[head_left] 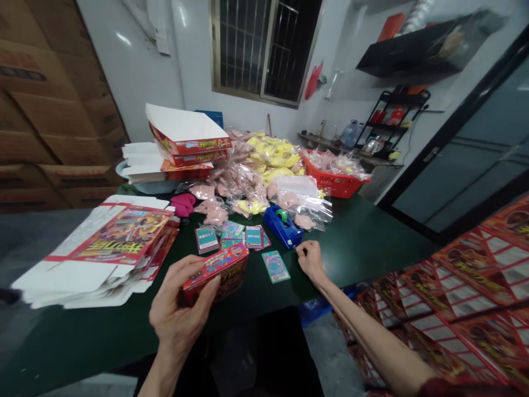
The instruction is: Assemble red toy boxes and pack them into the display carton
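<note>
Fingers and thumb of the left hand [177, 310] clasp a red box [217, 269] over the table [351, 231]; the right hand [311, 261] curls its fingers by the tape dispenser [282, 226], pinching what, I can't tell.

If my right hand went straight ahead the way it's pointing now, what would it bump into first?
Probably the blue tape dispenser: its near end lies right by your right hand, though I can't tell whether they touch.
</note>
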`<state>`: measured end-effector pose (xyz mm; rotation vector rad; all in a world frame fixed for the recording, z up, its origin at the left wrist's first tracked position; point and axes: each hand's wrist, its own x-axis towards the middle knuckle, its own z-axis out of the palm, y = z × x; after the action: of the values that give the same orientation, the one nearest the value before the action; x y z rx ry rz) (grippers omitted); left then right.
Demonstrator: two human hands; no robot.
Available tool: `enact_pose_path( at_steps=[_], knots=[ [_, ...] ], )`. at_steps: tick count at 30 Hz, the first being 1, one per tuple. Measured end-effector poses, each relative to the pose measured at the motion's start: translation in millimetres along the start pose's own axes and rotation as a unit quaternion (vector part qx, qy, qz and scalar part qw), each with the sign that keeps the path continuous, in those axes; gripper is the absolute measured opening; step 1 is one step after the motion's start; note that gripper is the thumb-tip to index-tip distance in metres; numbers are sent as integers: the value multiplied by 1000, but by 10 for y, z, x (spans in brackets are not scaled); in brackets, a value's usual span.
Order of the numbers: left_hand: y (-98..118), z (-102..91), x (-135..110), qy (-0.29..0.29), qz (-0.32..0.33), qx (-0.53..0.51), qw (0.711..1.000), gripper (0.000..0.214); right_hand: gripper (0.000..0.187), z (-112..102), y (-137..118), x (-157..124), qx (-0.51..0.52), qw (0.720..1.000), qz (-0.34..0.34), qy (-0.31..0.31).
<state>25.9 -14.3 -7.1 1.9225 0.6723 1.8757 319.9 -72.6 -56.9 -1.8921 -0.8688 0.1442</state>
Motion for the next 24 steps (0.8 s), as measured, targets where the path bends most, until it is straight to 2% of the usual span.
enact_pose_path(
  at_steps=[4,7,9,11,13,14,16,19,21,24],
  knots=[
    [38,-35,58,-21,-9,-16,1000,29,17,-144,-413,-376,11,994,-107,-32],
    [61,-35,63,-20,-7,1,1000,26,13,-266,-925,-663,51,975,-213,-46],
    [71,-32,48,-16,-15,14,1000,27,12,-283,-1263,-835,106,962,-245,-50],
    [75,-31,27,-15,-26,21,999,29,38,-225,-1524,-981,201,952,-214,-85],
    [73,-30,7,-15,-26,35,999,31,67,-111,-1680,-1097,305,933,-140,-129],
    [70,-30,-1,-15,-21,45,999,32,73,-44,-1723,-1142,348,920,-103,-146],
    [62,-30,-14,-14,-16,61,998,34,72,84,-1763,-1208,403,899,-44,-165],
    [52,-32,-30,-19,-24,60,998,39,66,218,-1778,-1249,441,876,-2,-195],
    [51,-38,-34,-26,-27,48,998,40,64,263,-1788,-1249,449,868,13,-214],
    [62,-49,-24,-36,-16,38,999,40,61,289,-1805,-1238,444,870,28,-213]
  ],
)
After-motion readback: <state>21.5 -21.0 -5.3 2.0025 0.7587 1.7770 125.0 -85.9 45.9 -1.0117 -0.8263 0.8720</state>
